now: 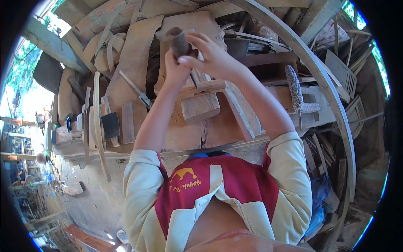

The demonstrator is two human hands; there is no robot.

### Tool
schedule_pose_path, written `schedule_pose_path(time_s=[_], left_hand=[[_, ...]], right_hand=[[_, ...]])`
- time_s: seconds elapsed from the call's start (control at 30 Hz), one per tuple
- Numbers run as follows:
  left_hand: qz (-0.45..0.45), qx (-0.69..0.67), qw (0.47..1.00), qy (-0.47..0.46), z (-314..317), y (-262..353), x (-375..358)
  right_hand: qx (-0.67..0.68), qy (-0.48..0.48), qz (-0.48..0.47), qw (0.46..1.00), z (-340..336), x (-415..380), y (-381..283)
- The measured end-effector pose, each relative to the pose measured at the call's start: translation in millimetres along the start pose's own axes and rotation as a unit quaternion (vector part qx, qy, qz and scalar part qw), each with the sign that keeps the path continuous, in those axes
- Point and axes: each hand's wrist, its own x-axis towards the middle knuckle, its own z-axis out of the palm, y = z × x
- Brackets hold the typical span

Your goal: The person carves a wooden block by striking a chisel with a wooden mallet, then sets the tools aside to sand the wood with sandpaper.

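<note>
Both hands are together over the far part of the workbench (218,134). My left hand (178,69) is closed around a dark, rounded wooden piece (179,42), which stands up out of the grip. My right hand (210,56) is against its near right side, thumb lying across toward the left hand; what its fingers hold, if anything, is hidden. A thin dark metal tip (194,80) points down below the hands. Under it a pale wooden strip (210,87) lies on the bench, and a wooden block (200,108) sits just nearer to me.
A chisel-like tool (136,90) and a dark flat plate (111,126) lie left of the block. Wood strips (100,122) overhang the bench's left edge. A rough brush-like piece (294,88) is at right, beside a long curved beam (336,96). Scrap wood is piled behind.
</note>
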Motion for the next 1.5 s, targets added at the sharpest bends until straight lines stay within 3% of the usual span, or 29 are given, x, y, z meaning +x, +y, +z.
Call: schedule_pose_path(time_s=[0.07,0.17,0.27,0.37,0.47,0.6,0.77,0.8,0.83,0.87,1.0,1.07,1.1,1.13,1.17,1.2,1.27,1.3,1.37,1.43,1.47,1.5], left_hand=[[-0.025,-0.042,0.999,-0.005,-2.2,-1.4,2.4],[-0.025,-0.078,0.996,-0.029,-1.5,9.1,-0.6],[-0.025,-0.035,0.999,-0.023,-0.5,11.3,-1.3],[-0.010,0.000,1.000,0.006,4.0,6.2,-0.6],[-0.006,0.022,1.000,0.002,9.3,4.9,-0.7],[0.006,0.068,0.998,-0.011,6.5,-2.4,-1.1],[-0.008,0.047,0.999,0.013,4.6,-3.2,-0.9],[-0.005,0.045,0.999,0.015,4.7,-1.7,-0.2],[-0.003,0.046,0.999,0.014,4.8,-0.2,-0.2],[-0.001,0.046,0.999,0.013,5.0,0.8,-0.6],[0.002,0.027,0.999,0.031,4.8,-5.2,-1.2],[-0.002,0.064,0.998,0.019,4.6,-6.9,-0.2],[0.000,0.062,0.998,0.019,5.9,-5.0,-0.9],[0.000,0.073,0.997,0.018,7.6,-2.3,-1.3],[0.001,0.084,0.996,0.016,8.8,-0.2,-1.1],[0.002,0.084,0.996,0.018,10.4,-0.4,-0.8],[0.002,0.111,0.993,0.032,14.4,-2.0,0.3],[0.003,0.112,0.993,0.033,14.8,3.2,-3.3],[-0.012,0.152,0.988,0.005,16.2,17.7,-6.6],[0.004,0.142,0.990,0.016,14.7,10.4,-5.1],[0.018,0.131,0.991,0.028,13.8,5.9,-5.3],[0.017,0.130,0.991,0.027,12.8,3.2,-4.8]], right_hand=[[0.071,0.009,0.085,0.994,-3.4,-36.5,12.9],[-0.046,-0.064,0.263,0.962,-1.3,-108.0,31.1],[-0.170,-0.210,0.413,0.870,19.1,-175.4,36.0],[-0.263,-0.181,0.377,0.869,47.7,-213.3,19.2],[-0.258,-0.140,0.336,0.895,65.7,-230.8,29.7],[-0.218,-0.175,0.348,0.895,51.7,-231.7,45.7],[0.111,-0.083,0.421,0.897,-23.2,-203.4,69.7],[0.109,-0.083,0.418,0.898,-39.5,-189.2,58.4],[0.360,0.020,0.438,0.824,-57.0,-176.2,44.4],[0.583,0.121,0.423,0.683,-66.5,-169.5,35.8],[0.585,0.134,0.398,0.694,-71.0,-161.8,30.6],[0.494,0.063,0.427,0.755,-76.1,-151.9,38.2],[0.492,0.063,0.426,0.756,-75.8,-148.2,42.3],[0.318,0.067,0.355,0.876,-73.7,-144.1,48.7],[0.129,0.067,0.266,0.953,-72.8,-137.7,53.7],[-0.023,0.033,0.250,0.967,-92.7,-112.1,27.9],[-0.277,-0.167,0.183,0.929,-148.6,-65.0,9.2],[-0.328,-0.155,0.067,0.929,-170.6,-47.8,14.3],[-0.445,-0.069,-0.063,0.891,-199.2,-15.6,8.6],[-0.396,-0.056,0.089,0.912,-216.2,18.9,-38.6],[-0.397,-0.056,0.089,0.912,-215.9,25.4,-37.4],[-0.341,0.046,0.068,0.936,-215.0,31.9,-36.4]])
